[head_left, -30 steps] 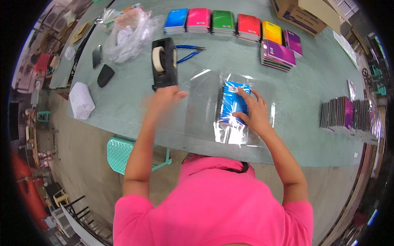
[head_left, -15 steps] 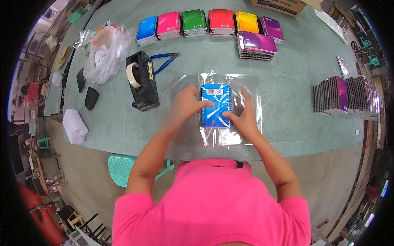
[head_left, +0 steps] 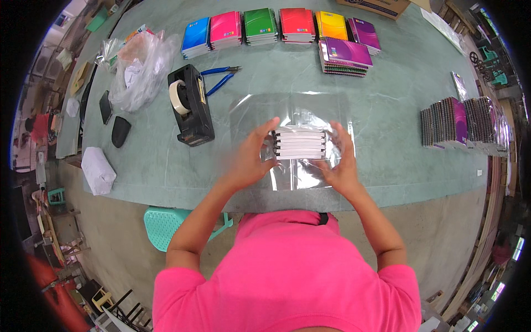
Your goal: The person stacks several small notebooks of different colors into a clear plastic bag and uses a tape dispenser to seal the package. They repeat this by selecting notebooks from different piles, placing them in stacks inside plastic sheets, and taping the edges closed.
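Observation:
A small stack of spiral notebooks (head_left: 300,145) stands on edge in front of me, its white page edges facing up and the dark wire coils at its two ends. Beneath it a clear plastic sheet (head_left: 251,106) lies spread on the table. My left hand (head_left: 253,157) grips the left end of the stack, thumb near and fingers far. Around the right end, my right hand (head_left: 343,166) is closed in the same way. The notebooks' covers are hidden from above in this position.
Left of the sheet are a black tape dispenser (head_left: 193,110), blue-handled pliers (head_left: 218,80) and a plastic bag (head_left: 141,77). Coloured notebook stacks (head_left: 260,26) line the far side, with purple notebooks (head_left: 345,52) before them. Wrapped notebook rows (head_left: 456,123) stand at right.
The stack was lying flat with a blue cover up; it is now tipped on edge, page edges up. Both hands have moved from the cover to the stack's ends.

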The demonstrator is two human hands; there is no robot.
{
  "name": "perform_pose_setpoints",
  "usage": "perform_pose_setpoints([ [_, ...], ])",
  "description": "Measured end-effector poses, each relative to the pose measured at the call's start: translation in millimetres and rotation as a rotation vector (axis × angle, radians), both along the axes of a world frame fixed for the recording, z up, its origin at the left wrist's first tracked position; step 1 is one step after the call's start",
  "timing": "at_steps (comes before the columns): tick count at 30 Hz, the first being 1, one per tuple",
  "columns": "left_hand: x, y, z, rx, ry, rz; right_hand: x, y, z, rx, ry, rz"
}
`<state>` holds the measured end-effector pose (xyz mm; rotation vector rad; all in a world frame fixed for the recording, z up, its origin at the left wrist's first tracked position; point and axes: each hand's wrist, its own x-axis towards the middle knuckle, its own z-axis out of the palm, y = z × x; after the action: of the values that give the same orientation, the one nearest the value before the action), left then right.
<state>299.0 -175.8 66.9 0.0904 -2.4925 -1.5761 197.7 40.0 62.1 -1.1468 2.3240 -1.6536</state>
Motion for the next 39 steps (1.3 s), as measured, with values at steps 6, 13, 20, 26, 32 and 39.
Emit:
perform_pose_setpoints([
  [6, 2, -6, 59, -0.776, 0.365, -0.073, -14, -8, 63, 0.373, 0.755, 0.171],
  [13, 18, 9, 96, -0.504, 0.518, 0.013, -9, -18, 83, -0.014, 0.335, -0.067],
  [20, 40, 1, 6, -0.360, 0.272, 0.150, 5, 20, 15, -0.070, -0.179, -0.102],
  [26, 8, 30, -2, -0.381, 0.400, 0.207, 24, -3, -7, -0.043, 0.037, -0.130],
  [32, -3, 22, 7, -0.574, 0.445, 0.050, 1, -14, 20, 0.107, 0.460, 0.059],
  [39, -9, 8, 33, -0.513, 0.365, -0.101, -15, -12, 38, 0.094, 0.302, 0.207],
])
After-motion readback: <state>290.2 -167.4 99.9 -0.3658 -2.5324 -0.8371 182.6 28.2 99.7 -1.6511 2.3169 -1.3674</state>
